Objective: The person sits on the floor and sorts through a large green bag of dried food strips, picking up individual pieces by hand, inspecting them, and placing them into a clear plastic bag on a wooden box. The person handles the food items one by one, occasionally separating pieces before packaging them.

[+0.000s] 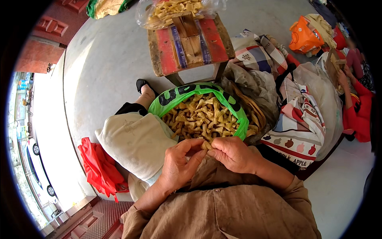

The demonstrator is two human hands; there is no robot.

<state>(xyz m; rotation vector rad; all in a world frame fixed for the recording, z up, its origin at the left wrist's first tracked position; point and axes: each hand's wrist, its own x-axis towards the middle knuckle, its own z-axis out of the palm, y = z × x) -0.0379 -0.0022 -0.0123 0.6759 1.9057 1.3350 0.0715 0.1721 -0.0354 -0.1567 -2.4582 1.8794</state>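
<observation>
Folded straw-coloured piece, small and tan, sits pinched between both hands just above the lap; its long axis cannot be told. Left hand curls its fingertips onto it, right hand closes on its other side. Behind, a green bag brims with similar pieces; farther back, a clear bag holds more on a red stool.
</observation>
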